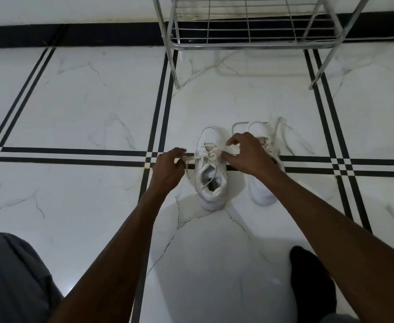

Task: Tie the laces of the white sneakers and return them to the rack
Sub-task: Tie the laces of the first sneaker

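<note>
Nearest the camera, a grey-trousered knee (pixel 11 276) fills the lower left corner and a foot in a black sock (pixel 310 283) rests on the white marble-patterned floor tiles (pixel 86 108) at lower right. Both bare forearms reach forward from there to the left sneaker (pixel 211 180), which stands on the floor with its heel toward the viewer and its toe pointing at the rack. The left hand (pixel 168 169) is curled nearly closed, thumb and fingers pinching a flat lace end (pixel 189 158) drawn out to the shoe's left side. The right hand (pixel 245 155) is partly closed over the laced eyelets, thumb and forefinger pinching the other lace end (pixel 232 150); it also covers much of the right sneaker (pixel 261 190), which stands just beside the first, its loose laces (pixel 282 131) trailing on the tile. Black double lines (pixel 74 155) cross the floor under the shoes. Beyond them stands the metal wire shoe rack (pixel 247 31), its lowest shelf bare, against a black skirting band (pixel 74 33)
</note>
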`<state>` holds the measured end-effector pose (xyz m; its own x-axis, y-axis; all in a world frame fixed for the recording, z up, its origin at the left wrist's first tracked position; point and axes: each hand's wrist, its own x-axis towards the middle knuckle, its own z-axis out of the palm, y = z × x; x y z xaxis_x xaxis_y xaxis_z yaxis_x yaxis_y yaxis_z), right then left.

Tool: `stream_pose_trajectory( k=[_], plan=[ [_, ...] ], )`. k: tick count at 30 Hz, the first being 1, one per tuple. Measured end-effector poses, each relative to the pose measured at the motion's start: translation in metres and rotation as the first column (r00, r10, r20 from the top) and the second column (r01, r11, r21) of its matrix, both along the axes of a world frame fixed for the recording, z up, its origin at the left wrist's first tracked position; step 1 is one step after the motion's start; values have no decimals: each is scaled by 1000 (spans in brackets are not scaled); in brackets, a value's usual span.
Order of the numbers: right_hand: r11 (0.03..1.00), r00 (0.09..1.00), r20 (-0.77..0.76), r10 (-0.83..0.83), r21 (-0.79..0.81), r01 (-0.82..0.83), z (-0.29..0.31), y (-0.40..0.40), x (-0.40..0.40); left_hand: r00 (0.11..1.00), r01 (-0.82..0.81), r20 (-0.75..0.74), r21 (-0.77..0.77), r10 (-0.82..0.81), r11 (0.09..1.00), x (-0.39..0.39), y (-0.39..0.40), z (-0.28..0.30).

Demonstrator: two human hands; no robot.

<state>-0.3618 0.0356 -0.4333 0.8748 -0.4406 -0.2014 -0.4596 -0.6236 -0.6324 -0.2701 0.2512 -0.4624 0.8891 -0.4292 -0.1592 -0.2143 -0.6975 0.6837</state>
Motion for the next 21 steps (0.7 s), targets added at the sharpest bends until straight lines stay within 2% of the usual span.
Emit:
stream_pose_trajectory(
  k=[3, 7, 11, 14, 18, 21],
  plan=[
    [999, 996, -91, 8, 32, -5, 6, 23, -3, 985, 63, -150, -119, -81, 991, -4, -9, 4],
    [1000, 993, -111, -30, -5, 29, 3, 45, -3, 987, 130, -83, -82, -136, 988, -10, -15, -4],
    [997, 987, -150, 60, -31, -66, 15, 49, -1, 989, 130, -58, -86, -135, 988, -10, -19, -7],
    [998, 996, -66, 57, -4, -57, 24, 38, 13, 987, 152, -38, -81, -156, 985, -8, -19, -8],
    [998, 994, 102, 45, -59, -39, 22, 6, 27, 988, 145, 46, 40, -147, 989, -8, -23, -10],
    [998, 998, 61, 32, -49, -29, 7, -9, 21, 988, 133, 59, 133, -142, 982, -5, -24, -12]
  ],
)
